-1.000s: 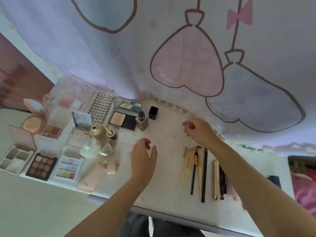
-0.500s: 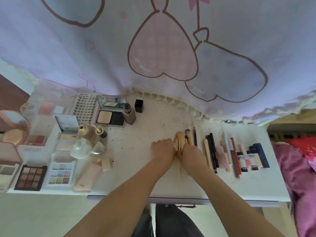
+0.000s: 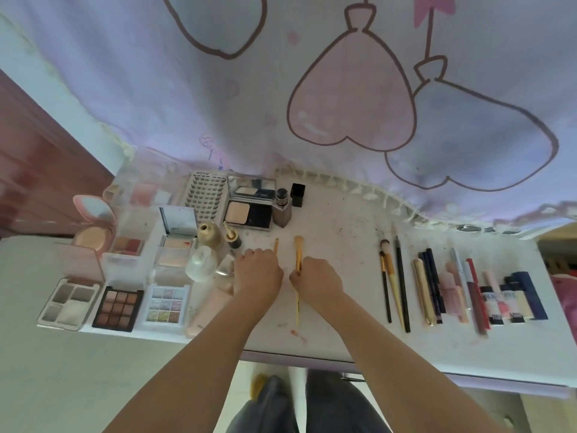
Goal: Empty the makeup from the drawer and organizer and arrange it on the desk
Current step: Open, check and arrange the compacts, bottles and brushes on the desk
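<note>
On the white desk [image 3: 337,220], my left hand [image 3: 257,270] is closed around a thin gold brush [image 3: 276,245] whose tip sticks out above my knuckles. My right hand [image 3: 315,278] grips a longer gold brush [image 3: 298,254] that runs from above the hand down past the wrist. The two hands sit close together at mid-desk. To the right lie three brushes [image 3: 390,276] in a row, then pencils, lipsticks and tubes [image 3: 468,285]. Palettes [image 3: 118,309] and compacts fill the left side.
Round bottles [image 3: 203,260] and a pink tube [image 3: 209,307] stand just left of my left hand. A foundation bottle [image 3: 282,207] and a black cap [image 3: 297,194] sit at the back. A patterned curtain [image 3: 343,89] hangs behind the desk. My legs show below the front edge.
My hands took two gold brushes from the brush row and carried them left to mid-desk, now slightly apart. The camera view shifted, so the row lies farther right.
</note>
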Motion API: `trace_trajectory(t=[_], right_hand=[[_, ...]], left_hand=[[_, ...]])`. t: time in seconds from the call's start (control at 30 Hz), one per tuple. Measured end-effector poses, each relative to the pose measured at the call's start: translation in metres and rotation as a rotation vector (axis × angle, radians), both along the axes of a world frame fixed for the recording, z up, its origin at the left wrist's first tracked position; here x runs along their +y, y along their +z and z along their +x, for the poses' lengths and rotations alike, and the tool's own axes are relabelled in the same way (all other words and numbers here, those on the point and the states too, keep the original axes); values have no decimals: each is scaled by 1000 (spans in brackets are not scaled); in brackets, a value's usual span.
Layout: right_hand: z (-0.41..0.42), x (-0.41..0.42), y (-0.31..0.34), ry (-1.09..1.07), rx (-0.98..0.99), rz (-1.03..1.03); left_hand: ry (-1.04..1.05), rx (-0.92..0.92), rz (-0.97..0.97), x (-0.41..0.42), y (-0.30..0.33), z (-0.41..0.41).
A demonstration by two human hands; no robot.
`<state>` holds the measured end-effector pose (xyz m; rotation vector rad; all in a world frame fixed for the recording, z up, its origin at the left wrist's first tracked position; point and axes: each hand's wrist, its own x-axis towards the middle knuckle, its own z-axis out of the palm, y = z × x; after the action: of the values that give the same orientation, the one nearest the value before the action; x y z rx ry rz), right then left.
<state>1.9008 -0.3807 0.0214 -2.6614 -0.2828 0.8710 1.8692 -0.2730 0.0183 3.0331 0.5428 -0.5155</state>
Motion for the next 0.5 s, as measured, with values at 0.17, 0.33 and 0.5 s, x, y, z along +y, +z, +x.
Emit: trace_trajectory(t=[0.17, 0.33, 0.5], right_hand=[[-3, 2, -5, 20, 6, -24], [9, -25, 4, -69, -48, 36], [41, -100, 19, -171, -218, -72]], left_hand=[[-58, 80, 28, 0, -5, 4], [-12, -40, -14, -8, 6, 11], [-218, -197, -239, -76, 18, 25]])
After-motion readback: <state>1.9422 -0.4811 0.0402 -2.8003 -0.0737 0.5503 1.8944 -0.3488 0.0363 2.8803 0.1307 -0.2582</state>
